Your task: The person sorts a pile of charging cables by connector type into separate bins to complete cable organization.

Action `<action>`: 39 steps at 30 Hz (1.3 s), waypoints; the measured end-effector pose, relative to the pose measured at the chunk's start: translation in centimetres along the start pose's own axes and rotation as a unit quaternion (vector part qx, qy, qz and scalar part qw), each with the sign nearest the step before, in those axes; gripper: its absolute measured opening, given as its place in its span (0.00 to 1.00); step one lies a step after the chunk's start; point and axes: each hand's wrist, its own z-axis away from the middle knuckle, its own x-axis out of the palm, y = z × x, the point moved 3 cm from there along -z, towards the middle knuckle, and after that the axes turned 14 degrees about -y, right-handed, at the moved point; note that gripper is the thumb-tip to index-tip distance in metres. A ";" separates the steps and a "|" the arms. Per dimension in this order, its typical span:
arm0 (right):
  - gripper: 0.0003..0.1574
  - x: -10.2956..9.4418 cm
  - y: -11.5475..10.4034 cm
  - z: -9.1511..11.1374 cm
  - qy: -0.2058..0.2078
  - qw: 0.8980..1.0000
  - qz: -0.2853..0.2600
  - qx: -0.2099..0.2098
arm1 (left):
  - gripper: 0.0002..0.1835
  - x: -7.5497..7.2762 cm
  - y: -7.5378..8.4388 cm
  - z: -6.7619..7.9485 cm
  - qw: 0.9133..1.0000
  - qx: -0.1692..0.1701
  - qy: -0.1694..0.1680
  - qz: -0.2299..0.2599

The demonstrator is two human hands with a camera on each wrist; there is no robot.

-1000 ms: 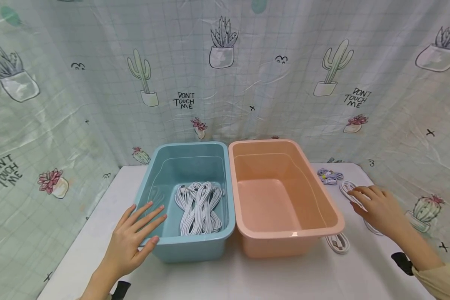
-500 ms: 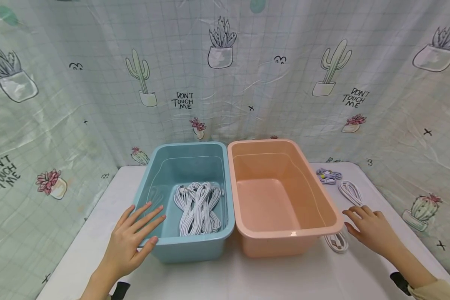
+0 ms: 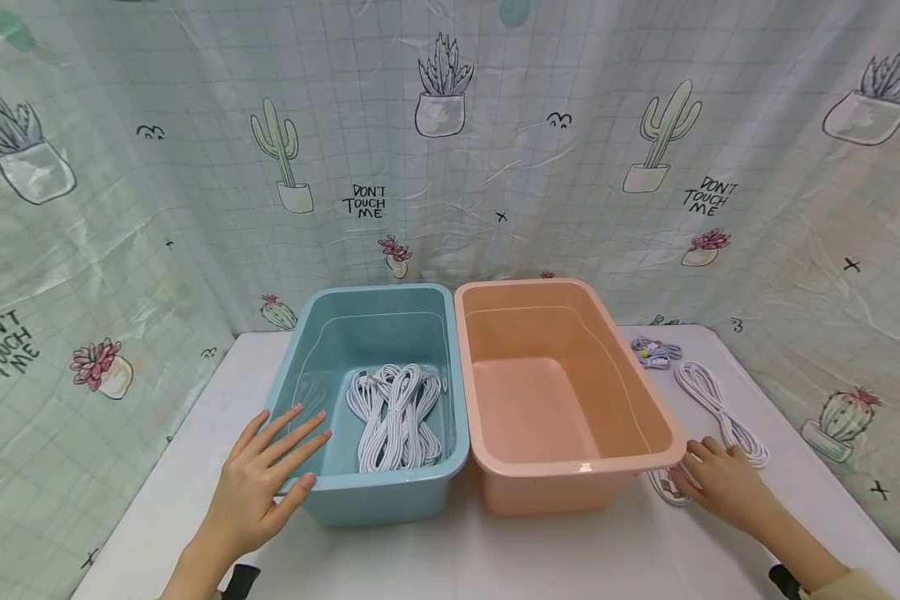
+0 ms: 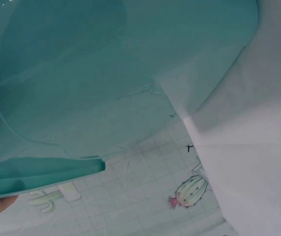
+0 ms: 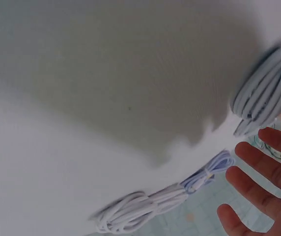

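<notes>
My left hand [image 3: 264, 477] lies with spread, straight fingers over the near left corner of the blue basin [image 3: 375, 482]. Inside that basin sits a bundle of white cables [image 3: 399, 421]. My right hand [image 3: 726, 487] is low over the table, right of the peach basin [image 3: 570, 470], at a coiled white cable [image 3: 662, 492]. In the right wrist view, the coil [image 5: 262, 91] is beside the thumb, while the other fingers [image 5: 258, 187] are spread apart from it. Whether the thumb touches the coil cannot be told. The hand partly hides it in the head view.
Farther back on the right lie a longer bundled white cable [image 3: 708, 396] and a purple-white cable bundle [image 3: 654, 352]. The two basins stand side by side on a white table [image 3: 465, 558]. A cactus-print curtain [image 3: 510, 167] surrounds the back and sides.
My right hand has moved from the long white cable toward me and left, down to the coil beside the peach basin. The long cable is uncovered again. My left hand has stayed still.
</notes>
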 end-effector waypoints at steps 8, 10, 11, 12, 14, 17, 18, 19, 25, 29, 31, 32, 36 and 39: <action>0.30 0.4 -1.0 -0.1 -0.066 0.997 -0.013 0.041 | 0.23 -0.1 0.1 0.0 1.000 -0.001 0.001 -0.001; 0.34 0.4 -1.2 -0.2 -0.079 0.995 -0.016 0.051 | 0.23 -0.1 0.1 0.1 1.000 -0.001 0.001 -0.003; 0.35 0.5 -1.3 -0.2 -0.083 0.995 -0.017 0.056 | 0.23 -0.1 0.1 0.1 1.000 -0.001 0.000 -0.003; 0.38 0.5 -1.4 -0.3 -0.088 0.994 -0.019 0.060 | 0.22 -0.1 0.1 0.1 1.000 -0.001 -0.001 -0.003; 0.40 0.6 -1.5 -0.3 -0.093 0.993 -0.018 0.065 | 0.22 0.0 0.1 0.1 1.000 -0.001 -0.001 -0.002; 0.40 0.8 -1.6 -0.4 -0.093 0.993 -0.023 0.066 | 0.22 0.0 0.1 0.0 1.000 -0.001 -0.003 -0.002; 0.36 0.8 -1.6 -0.5 -0.092 0.993 -0.023 0.064 | 0.22 0.0 0.1 0.0 1.000 -0.001 -0.003 -0.001; 0.31 0.7 -1.5 -0.5 -0.093 0.993 -0.022 0.063 | 0.22 0.0 0.1 0.0 1.000 0.000 -0.003 -0.002; 0.16 0.6 -0.7 -0.6 -0.152 0.984 -0.034 0.084 | 0.22 0.0 0.2 0.0 1.000 -0.003 -0.010 0.000; 0.22 0.7 0.1 -0.5 -0.169 0.980 -0.033 0.099 | 0.22 0.0 0.1 0.0 1.000 -0.004 -0.012 0.003; 0.26 0.9 0.5 -0.7 -0.171 0.980 -0.031 0.099 | 0.22 0.0 0.1 0.0 1.000 -0.005 -0.010 0.000; 0.27 1.0 0.6 -0.9 -0.171 0.980 -0.032 0.100 | 0.22 0.0 0.1 0.0 1.000 -0.004 -0.008 -0.001; 0.18 1.8 1.1 -1.7 -0.169 0.978 -0.057 0.106 | 0.22 0.0 0.1 0.1 1.000 -0.004 -0.003 -0.004; 0.17 2.3 1.2 -2.4 -0.169 0.976 -0.080 0.113 | 0.23 0.1 0.1 0.1 1.000 -0.003 -0.003 -0.005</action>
